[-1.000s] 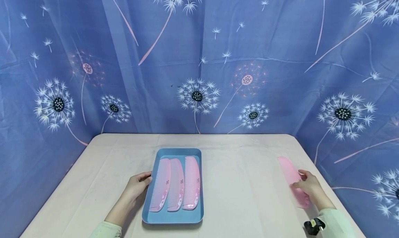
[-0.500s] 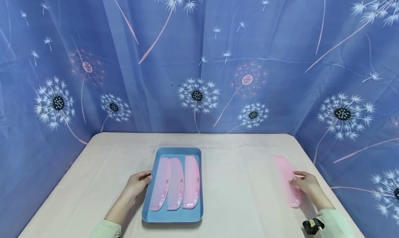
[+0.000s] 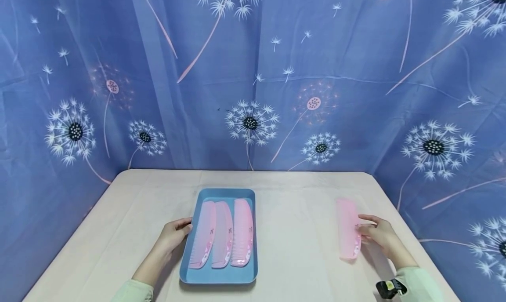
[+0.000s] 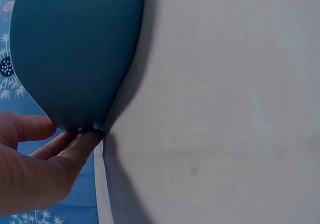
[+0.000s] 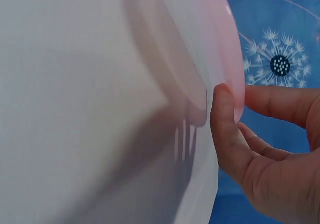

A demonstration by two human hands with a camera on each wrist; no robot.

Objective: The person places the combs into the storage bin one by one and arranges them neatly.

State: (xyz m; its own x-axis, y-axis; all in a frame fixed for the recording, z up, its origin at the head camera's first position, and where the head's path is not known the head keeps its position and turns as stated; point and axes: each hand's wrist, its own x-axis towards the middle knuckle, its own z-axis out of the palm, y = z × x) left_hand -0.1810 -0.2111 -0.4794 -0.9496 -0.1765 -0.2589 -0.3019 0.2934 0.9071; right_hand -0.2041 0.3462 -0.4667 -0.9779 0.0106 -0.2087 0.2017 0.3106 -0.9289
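Note:
My right hand pinches a pink comb by its curved spine, on the right side of the table. In the right wrist view, the thumb and fingers sit on both sides of that comb, and its shadow falls on the cloth. On the left, my left hand grips the left edge of a blue tray. The left wrist view shows the fingertips at the rim of this tray. Inside it lie three pink combs side by side: a left one, a middle one and a right one.
A pale cloth covers the table. Blue curtains with a dandelion print rise behind it and along both sides. A small black device sits at the right wrist by the sleeve.
My right hand has moved left with the comb, which has turned from slanted to nearly straight. The left hand and the tray have stayed in place.

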